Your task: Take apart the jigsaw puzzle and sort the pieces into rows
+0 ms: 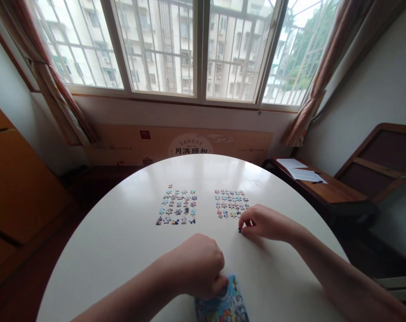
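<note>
My right hand (258, 221) pinches a small dark puzzle piece (240, 230) between thumb and fingertips at the table surface, just below the right group of pieces. Closed and bent over, my left hand (201, 266) is at the top of a blue printed box (223, 308) with cartoon pictures; its fingertips are mostly hidden. Loose puzzle pieces lie spaced out in rows in two groups. The left group (178, 211) is wider, with one single piece (170, 186) above it. The right group (232, 200) sits tighter, near my right hand.
The round white table (115, 250) fills the foreground. At the right stands a wooden bench (340, 181) with papers (305, 174) and dark pens, beside a folded chair (384, 152). A long printed carton (122, 138) lies under the barred window.
</note>
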`<action>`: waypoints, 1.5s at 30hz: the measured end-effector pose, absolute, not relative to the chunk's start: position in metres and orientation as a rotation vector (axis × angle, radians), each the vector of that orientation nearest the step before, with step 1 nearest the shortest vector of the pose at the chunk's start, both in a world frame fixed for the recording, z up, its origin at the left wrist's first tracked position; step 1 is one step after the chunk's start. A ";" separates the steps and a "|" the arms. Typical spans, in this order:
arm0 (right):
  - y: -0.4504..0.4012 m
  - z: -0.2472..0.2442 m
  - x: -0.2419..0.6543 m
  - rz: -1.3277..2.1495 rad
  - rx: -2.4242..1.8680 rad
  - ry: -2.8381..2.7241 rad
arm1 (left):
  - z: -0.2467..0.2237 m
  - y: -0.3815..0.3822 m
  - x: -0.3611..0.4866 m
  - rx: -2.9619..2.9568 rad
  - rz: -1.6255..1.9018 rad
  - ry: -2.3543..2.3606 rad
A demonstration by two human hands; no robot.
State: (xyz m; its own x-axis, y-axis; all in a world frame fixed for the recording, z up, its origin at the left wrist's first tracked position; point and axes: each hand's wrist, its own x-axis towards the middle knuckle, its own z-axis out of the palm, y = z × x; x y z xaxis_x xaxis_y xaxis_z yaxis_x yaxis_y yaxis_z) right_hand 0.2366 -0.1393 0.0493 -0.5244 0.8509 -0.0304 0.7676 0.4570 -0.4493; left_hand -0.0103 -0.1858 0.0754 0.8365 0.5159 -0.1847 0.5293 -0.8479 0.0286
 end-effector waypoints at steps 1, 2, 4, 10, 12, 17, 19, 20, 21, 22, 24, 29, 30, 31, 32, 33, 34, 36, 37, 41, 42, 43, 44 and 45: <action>-0.139 0.044 0.227 0.559 -1.377 -2.469 | 0.074 -0.188 -0.010 2.943 -0.261 0.829; -0.139 0.038 0.218 0.515 -1.345 -2.429 | 0.073 -0.190 -0.009 2.949 -0.256 0.814; -0.138 0.026 0.204 0.455 -1.297 -2.354 | 0.071 -0.192 -0.009 2.958 -0.236 0.777; -0.136 0.009 0.193 0.368 -1.237 -2.282 | 0.068 -0.189 -0.009 2.951 -0.197 0.777; -0.137 0.010 0.193 0.356 -1.211 -2.283 | 0.070 -0.187 -0.008 2.937 -0.219 0.808; -0.136 0.023 0.204 0.288 -1.178 -2.148 | 0.074 -0.185 -0.009 2.937 -0.251 0.820; -0.134 0.027 0.211 0.244 -1.203 -2.119 | 0.074 -0.186 -0.009 2.939 -0.270 0.831; -0.134 0.029 0.214 0.225 -1.209 -2.139 | 0.074 -0.186 -0.009 2.938 -0.283 0.839; -0.134 0.029 0.216 0.207 -1.202 -2.185 | 0.074 -0.187 -0.008 2.936 -0.297 0.846; -0.133 0.029 0.217 0.188 -1.178 -2.245 | 0.073 -0.188 -0.008 2.935 -0.307 0.854; -0.133 0.027 0.217 0.149 -1.100 -2.369 | 0.072 -0.190 -0.007 2.939 -0.310 0.861; -0.132 0.018 0.206 0.112 -1.068 -2.448 | 0.067 -0.193 -0.005 2.968 -0.268 0.838; -0.132 0.016 0.204 0.119 -1.084 -2.433 | 0.066 -0.193 -0.005 2.972 -0.257 0.833; -0.132 0.015 0.203 0.126 -1.099 -2.414 | 0.066 -0.193 -0.005 2.974 -0.248 0.828; -0.133 0.015 0.202 0.132 -1.113 -2.396 | 0.066 -0.194 -0.005 2.976 -0.241 0.825; -0.133 0.014 0.201 0.135 -1.123 -2.380 | 0.065 -0.194 -0.005 2.979 -0.236 0.823; -0.134 0.013 0.201 0.134 -1.133 -2.366 | 0.066 -0.194 -0.005 2.983 -0.234 0.820; -0.134 0.012 0.200 0.126 -1.144 -2.349 | 0.066 -0.194 -0.004 2.990 -0.231 0.818; -0.135 0.011 0.200 0.123 -1.146 -2.346 | 0.066 -0.194 -0.004 2.993 -0.229 0.813; -0.135 0.013 0.201 0.122 -1.130 -2.335 | 0.069 -0.190 -0.006 2.978 -0.227 0.773; -0.134 0.016 0.203 0.119 -1.132 -2.320 | 0.069 -0.188 -0.007 2.967 -0.223 0.773; -0.134 0.018 0.205 0.113 -1.141 -2.291 | 0.070 -0.186 -0.008 2.954 -0.213 0.786; -0.133 0.021 0.208 0.108 -1.157 -2.250 | 0.070 -0.184 -0.009 2.939 -0.200 0.812; -0.131 0.023 0.212 0.104 -1.176 -2.199 | 0.071 -0.181 -0.010 2.922 -0.185 0.843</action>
State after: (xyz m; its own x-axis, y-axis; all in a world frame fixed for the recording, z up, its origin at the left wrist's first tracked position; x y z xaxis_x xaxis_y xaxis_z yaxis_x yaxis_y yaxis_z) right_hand 0.2122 -0.1313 0.0234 -0.3990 0.7719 0.4949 0.7216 0.5974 -0.3499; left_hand -0.0104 -0.1809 0.0707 0.8399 0.5238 -0.1422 0.5353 -0.8427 0.0572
